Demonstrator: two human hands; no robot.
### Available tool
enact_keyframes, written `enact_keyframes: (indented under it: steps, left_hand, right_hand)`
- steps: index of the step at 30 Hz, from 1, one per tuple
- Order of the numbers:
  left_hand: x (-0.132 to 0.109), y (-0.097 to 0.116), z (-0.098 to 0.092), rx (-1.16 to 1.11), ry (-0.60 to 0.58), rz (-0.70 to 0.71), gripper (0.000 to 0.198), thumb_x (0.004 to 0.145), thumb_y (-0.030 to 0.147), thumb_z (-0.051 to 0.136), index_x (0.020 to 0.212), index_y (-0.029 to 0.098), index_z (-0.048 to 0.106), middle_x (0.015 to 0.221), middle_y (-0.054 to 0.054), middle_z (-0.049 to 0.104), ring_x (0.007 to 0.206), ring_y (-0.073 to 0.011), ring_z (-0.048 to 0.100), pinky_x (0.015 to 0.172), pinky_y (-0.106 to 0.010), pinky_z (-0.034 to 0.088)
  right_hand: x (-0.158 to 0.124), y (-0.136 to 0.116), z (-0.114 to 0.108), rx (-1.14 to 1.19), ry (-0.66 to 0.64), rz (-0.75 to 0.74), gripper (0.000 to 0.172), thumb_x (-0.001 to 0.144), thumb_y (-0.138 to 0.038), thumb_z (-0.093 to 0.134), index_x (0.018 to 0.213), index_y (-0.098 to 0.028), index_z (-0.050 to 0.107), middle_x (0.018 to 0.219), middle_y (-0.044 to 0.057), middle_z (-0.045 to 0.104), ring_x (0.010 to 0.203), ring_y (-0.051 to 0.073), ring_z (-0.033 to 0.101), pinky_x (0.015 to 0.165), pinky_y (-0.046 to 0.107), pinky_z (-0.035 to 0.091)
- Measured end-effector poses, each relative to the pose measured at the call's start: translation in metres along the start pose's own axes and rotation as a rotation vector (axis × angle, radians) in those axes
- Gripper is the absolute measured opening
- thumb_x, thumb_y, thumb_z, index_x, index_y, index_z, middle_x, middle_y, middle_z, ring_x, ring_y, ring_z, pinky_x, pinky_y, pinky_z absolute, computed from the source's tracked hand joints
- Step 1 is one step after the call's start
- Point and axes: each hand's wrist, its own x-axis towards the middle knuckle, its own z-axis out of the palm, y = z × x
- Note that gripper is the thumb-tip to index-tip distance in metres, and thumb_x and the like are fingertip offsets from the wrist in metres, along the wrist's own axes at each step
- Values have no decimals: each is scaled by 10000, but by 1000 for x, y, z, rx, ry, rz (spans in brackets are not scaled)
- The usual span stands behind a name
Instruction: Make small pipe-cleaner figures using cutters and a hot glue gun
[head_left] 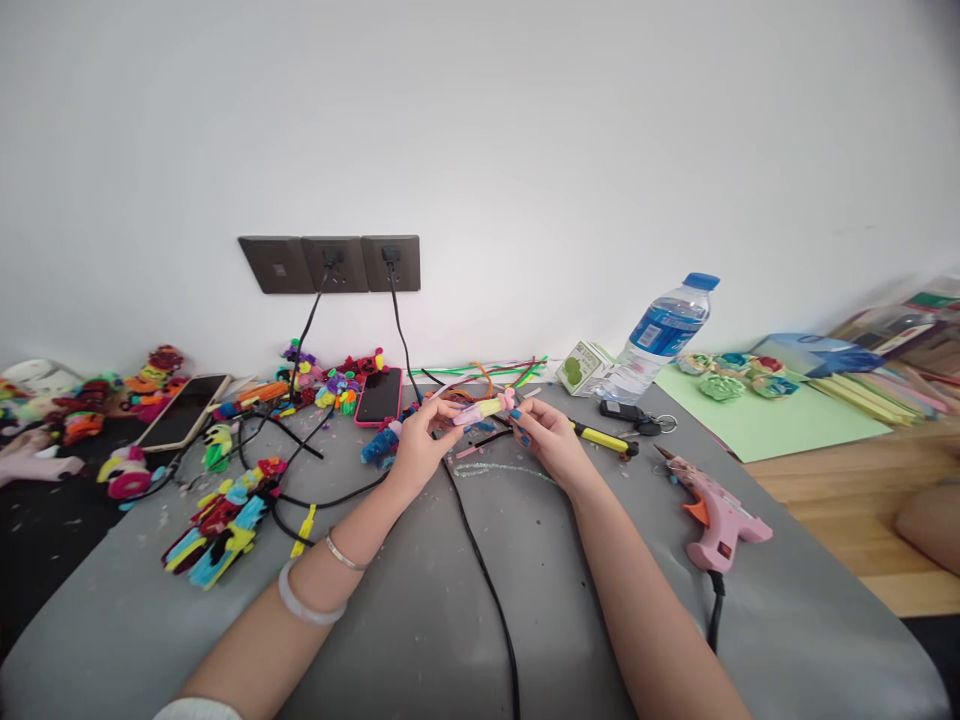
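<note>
A small pink-and-yellow fuzzy piece (484,408), which looks like pipe-cleaner craft, is held in the air above the middle of the grey table. My left hand (421,440) pinches its pale pink end between thumb and fingers. At the other end, the fingertips of my right hand (551,438) are closed on the pink tip. Blue polish shows on the right nails. Just behind my hands lie loose pipe cleaners (487,372) in green, orange and other colours. A blue fuzzy piece (379,447) sits beside my left wrist.
A pink glue gun (724,525) lies at the right, its cord running forward. Behind it are keys (651,424), a water bottle (660,335) and a small box (585,368). Black cables (484,570) cross the table. Phones (379,396) and colourful pipe-cleaner figures (225,520) occupy the left.
</note>
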Motion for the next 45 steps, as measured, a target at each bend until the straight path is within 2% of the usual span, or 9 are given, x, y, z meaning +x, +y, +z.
enact_keyframes:
  steps: [5, 11, 15, 23, 27, 30, 33, 38, 45]
  left_hand:
    - [0, -2, 0, -12, 36, -59, 165, 753, 227, 672, 890, 182, 592, 929, -58, 677, 850, -178, 652, 765, -298, 522]
    - [1, -7, -2, -22, 41, -81, 196, 778, 205, 635, 972, 181, 614, 980, -62, 669, 881, -177, 651, 813, -301, 513]
    - [2, -8, -2, -36, 43, -75, 202, 792, 224, 631, 989, 183, 615, 1003, -71, 679, 907, -184, 656, 817, -305, 520]
    - [5, -13, -4, -84, 70, -95, 258, 787, 272, 648, 1028, 190, 605, 1093, -89, 695, 969, -192, 672, 861, -335, 531]
    - [6, -13, -5, -108, 82, -116, 257, 754, 248, 666, 995, 187, 604, 1058, -83, 701, 959, -190, 675, 845, -327, 534]
    - [6, -14, -5, -122, 92, -130, 234, 719, 240, 688, 919, 182, 582, 991, -67, 698, 940, -191, 677, 836, -330, 534]
    - [6, -15, -3, -175, 80, -133, 238, 683, 227, 706, 857, 184, 548, 1013, -69, 690, 958, -194, 677, 850, -344, 533]
    - [4, -16, 0, -229, 15, -147, 248, 675, 198, 709, 853, 182, 537, 1072, -83, 679, 993, -195, 672, 910, -374, 516]
    - [3, -15, -1, -253, -1, -186, 248, 669, 168, 716, 851, 173, 546, 1088, -87, 665, 1054, -221, 654, 919, -380, 503]
  right_hand:
    - [2, 1, 2, -44, 54, -32, 345, 767, -539, 683, 779, -231, 528, 589, -46, 467, 496, 112, 389, 484, 252, 301]
    - [2, -1, 1, -85, 183, -221, 292, 810, -488, 653, 960, -252, 569, 800, -2, 534, 612, 136, 476, 577, 275, 413]
    - [1, -5, 2, -182, 143, -319, 322, 800, -479, 669, 1023, -257, 602, 936, 51, 581, 768, 187, 542, 672, 317, 463]
    - [2, 2, 0, -299, 24, -366, 264, 844, -423, 633, 1056, -266, 634, 1086, 74, 596, 875, 204, 568, 734, 337, 467]
    - [3, 2, 0, -241, 71, -326, 277, 838, -444, 640, 1045, -260, 620, 998, 59, 610, 807, 190, 567, 719, 333, 467]
    - [3, 1, 0, -205, 103, -246, 292, 825, -515, 630, 924, -240, 618, 857, 42, 608, 743, 187, 559, 670, 320, 464]
    - [3, 0, 1, -217, 96, -195, 334, 800, -560, 635, 836, -229, 613, 763, 28, 589, 680, 178, 533, 635, 311, 449]
    - [4, 0, 1, -231, 85, -195, 337, 777, -552, 661, 792, -219, 611, 735, 20, 574, 666, 169, 513, 630, 298, 430]
    - [5, 5, -2, -255, 93, -201, 345, 779, -529, 664, 736, -198, 581, 686, 4, 541, 622, 142, 470, 596, 272, 391]
